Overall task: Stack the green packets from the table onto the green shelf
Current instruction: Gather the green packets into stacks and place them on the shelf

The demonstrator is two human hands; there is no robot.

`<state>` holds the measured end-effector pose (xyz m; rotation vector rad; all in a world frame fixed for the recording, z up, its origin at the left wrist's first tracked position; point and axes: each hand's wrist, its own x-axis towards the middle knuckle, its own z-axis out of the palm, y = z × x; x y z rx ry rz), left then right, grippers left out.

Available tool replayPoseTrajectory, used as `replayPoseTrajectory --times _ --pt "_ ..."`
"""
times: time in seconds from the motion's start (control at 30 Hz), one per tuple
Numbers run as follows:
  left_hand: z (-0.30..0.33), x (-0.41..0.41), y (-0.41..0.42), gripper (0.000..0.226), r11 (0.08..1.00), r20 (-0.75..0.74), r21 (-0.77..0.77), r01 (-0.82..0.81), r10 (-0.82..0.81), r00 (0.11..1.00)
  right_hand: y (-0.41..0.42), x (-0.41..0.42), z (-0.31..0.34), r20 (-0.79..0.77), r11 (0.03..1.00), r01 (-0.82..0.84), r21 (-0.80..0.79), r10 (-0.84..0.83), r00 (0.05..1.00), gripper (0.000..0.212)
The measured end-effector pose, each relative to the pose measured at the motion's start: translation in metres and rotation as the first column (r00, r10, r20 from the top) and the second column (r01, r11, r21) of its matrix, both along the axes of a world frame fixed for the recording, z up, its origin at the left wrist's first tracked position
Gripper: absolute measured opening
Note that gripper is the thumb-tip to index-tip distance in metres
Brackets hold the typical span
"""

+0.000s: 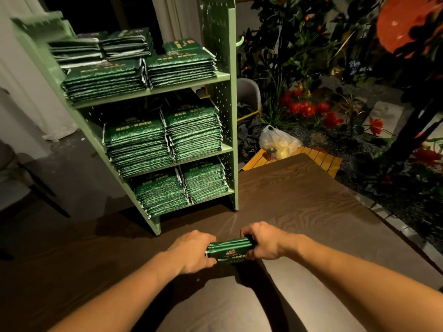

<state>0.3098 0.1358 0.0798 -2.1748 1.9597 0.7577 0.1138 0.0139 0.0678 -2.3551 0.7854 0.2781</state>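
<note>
- green packets (pixel 229 251): glossy foil-like film, light glinted off the edges
- green shelf (pixel 221 75): matt painted panels, side perforated
- table (pixel 299 200): dark wood grain, smooth with slight sheen
- bag (pixel 278 140), far right: thin translucent plastic

Light: dim room, warm light from above and in front.
Shadows: forearms throw dark shadows on the worktop (pixel 299 200) toward its near edge.
Glare: small starburst glint near the shelf (pixel 225 97) foot.
Blur: upper left smeared.
Distortion: wide-angle bending at edges.

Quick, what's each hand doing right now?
Left hand: holding one end of the bundle of green packets.
Right hand: holding the other end of the same bundle.
</note>
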Motion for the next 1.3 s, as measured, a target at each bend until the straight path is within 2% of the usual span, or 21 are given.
replayPoseTrajectory --times 0.17,0.37,0.73,0.9,1.03,1.13,1.2,1.27,1.3 --pt "0.054 0.011 -0.007 0.028 0.995 0.025 -0.097 0.015 -0.012 1.000 -0.018 0.010 0.049 0.066 1.000 -0.007 0.020 0.006 0.998 0.022" --pt "0.104 0.025 -0.014 0.067 0.984 0.065 -0.176 0.033 -0.022 0.998 -0.031 0.019 0.101 0.144 0.999 -0.031 -0.012 0.032 0.989 0.022" --pt "0.194 0.042 -0.018 0.069 0.961 0.098 -0.273 0.043 -0.017 0.995 -0.040 0.033 0.187 0.259 0.994 -0.063 -0.086 0.083 0.962 0.019" --pt "0.224 0.050 -0.019 0.073 0.932 0.082 -0.363 0.026 0.004 0.997 -0.046 0.033 0.220 0.359 1.000 -0.027 -0.007 0.028 0.933 0.023" --pt "0.244 0.057 -0.019 0.072 0.893 0.029 -0.450 -0.028 0.047 0.998 -0.044 0.036 0.246 0.457 0.991 0.025 0.129 -0.082 0.886 0.049" --pt "0.256 0.067 -0.019 0.058 0.838 0.021 -0.545 -0.042 0.064 0.998 -0.042 0.037 0.258 0.511 0.969 0.029 0.245 -0.155 0.846 0.033" --pt "0.260 0.072 -0.019 0.037 0.808 -0.088 -0.581 -0.103 0.063 0.994 -0.041 0.038 0.261 0.552 0.959 0.024 0.281 -0.182 0.813 0.038" --pt "0.265 0.071 -0.018 0.017 0.766 -0.354 -0.583 -0.271 0.060 0.933 -0.039 0.041 0.265 0.598 0.942 0.045 0.332 -0.247 0.762 0.035" --pt "0.267 0.069 -0.017 0.017 0.743 -0.496 -0.556 -0.372 0.063 0.866 -0.039 0.043 0.266 0.614 0.931 0.056 0.362 -0.283 0.736 0.030"
